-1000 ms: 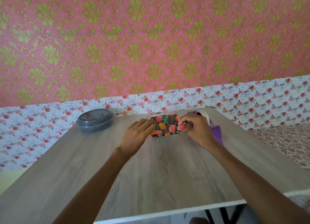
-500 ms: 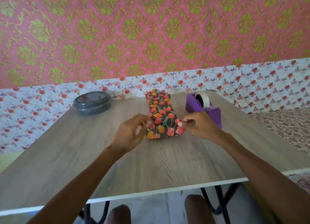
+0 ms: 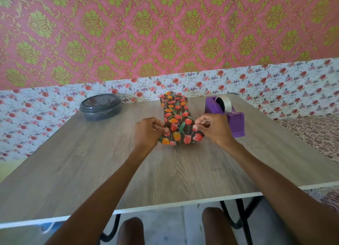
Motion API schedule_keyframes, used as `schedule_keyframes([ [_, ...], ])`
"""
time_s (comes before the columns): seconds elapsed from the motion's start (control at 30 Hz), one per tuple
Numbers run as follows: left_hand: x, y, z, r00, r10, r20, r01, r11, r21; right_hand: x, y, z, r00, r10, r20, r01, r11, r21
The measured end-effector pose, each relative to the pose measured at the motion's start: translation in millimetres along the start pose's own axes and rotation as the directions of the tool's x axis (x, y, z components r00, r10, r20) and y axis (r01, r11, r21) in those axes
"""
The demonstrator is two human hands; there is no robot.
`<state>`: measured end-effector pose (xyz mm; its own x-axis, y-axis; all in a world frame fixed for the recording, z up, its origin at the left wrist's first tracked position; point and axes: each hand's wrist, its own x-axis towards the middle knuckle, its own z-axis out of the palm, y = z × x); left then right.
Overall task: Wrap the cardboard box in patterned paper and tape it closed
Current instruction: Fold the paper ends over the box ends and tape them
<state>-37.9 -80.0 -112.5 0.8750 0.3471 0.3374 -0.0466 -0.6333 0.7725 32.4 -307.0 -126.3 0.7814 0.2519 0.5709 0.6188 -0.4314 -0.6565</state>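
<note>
The box, wrapped in dark paper with red and orange tulips [image 3: 177, 120], lies lengthwise on the wooden table [image 3: 91, 162], its far end pointing to the wall. None of the cardboard shows. My left hand [image 3: 149, 131] pinches the paper at the near left corner. My right hand [image 3: 213, 128] pinches the paper at the near right corner. The near end's paper looks loose and crumpled between my fingers.
A purple tape dispenser [image 3: 226, 114] with a clear roll stands just right of the box, behind my right hand. A dark round lidded container [image 3: 100, 106] sits at the table's far left. Floral paper covers the wall behind. My knees show under the near table edge.
The box has been turned from crosswise to lengthwise. The view has dropped and drawn back. My two hands have shifted to the near end's corners.
</note>
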Motion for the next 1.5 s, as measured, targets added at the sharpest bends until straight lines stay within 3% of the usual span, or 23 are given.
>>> schedule_keyframes([
  [0.17, -0.7, -7.7, 3.1, 0.998, 0.040, -0.052, -0.038, 0.999, 0.039, -2.3, 0.6, -2.1, 0.998, -0.065, 0.014, 0.065, 0.998, 0.018],
  [0.37, -1.9, -7.0, 4.6, 0.999, -0.047, 0.005, 0.047, 0.999, 0.007, -5.1, 3.4, -1.7, 0.987, -0.145, 0.074, 0.150, 0.987, -0.065],
  [0.53, -9.1, -0.3, -2.7, 0.992, 0.092, 0.092, -0.106, 0.981, 0.160, -3.7, 7.2, -2.6, 0.941, -0.301, 0.157, 0.327, 0.927, -0.183],
  [0.77, -11.7, -4.0, -4.6, 0.990, 0.097, 0.100, -0.109, 0.986, 0.123, -7.6, 7.1, -4.6, 0.949, -0.243, 0.202, 0.278, 0.945, -0.170],
  [0.83, -11.1, -2.8, -6.1, 0.978, 0.156, 0.138, -0.180, 0.966, 0.185, -8.8, 8.5, -5.9, 0.937, -0.246, 0.249, 0.300, 0.930, -0.210],
  [0.93, -12.8, -2.9, -7.5, 0.903, 0.330, 0.275, -0.411, 0.851, 0.329, -9.1, 8.1, -5.5, 0.919, -0.266, 0.292, 0.341, 0.906, -0.249],
  [1.0, -13.6, -8.4, -8.7, 0.881, 0.378, 0.284, -0.459, 0.828, 0.323, -8.1, 7.5, -4.0, 0.917, -0.273, 0.290, 0.350, 0.900, -0.259],
  [1.1, -15.6, -10.9, -9.7, 0.926, 0.311, 0.212, -0.353, 0.913, 0.205, -9.3, 9.4, -2.8, 0.928, -0.259, 0.267, 0.329, 0.907, -0.262],
  [1.27, -22.2, -12.5, -3.6, 0.993, 0.068, 0.099, -0.072, 0.996, 0.044, -15.5, 13.3, -0.5, 0.960, -0.198, 0.196, 0.231, 0.960, -0.159],
  [1.37, -22.9, -19.8, -6.0, 0.986, 0.095, 0.138, -0.102, 0.994, 0.043, -19.4, 13.8, -2.8, 0.964, -0.167, 0.206, 0.182, 0.982, -0.058],
  [1.5, -23.6, -31.0, -14.4, 0.947, 0.092, 0.306, -0.153, 0.972, 0.179, -23.5, 15.4, -10.2, 0.961, -0.026, 0.277, 0.054, 0.994, -0.092],
])
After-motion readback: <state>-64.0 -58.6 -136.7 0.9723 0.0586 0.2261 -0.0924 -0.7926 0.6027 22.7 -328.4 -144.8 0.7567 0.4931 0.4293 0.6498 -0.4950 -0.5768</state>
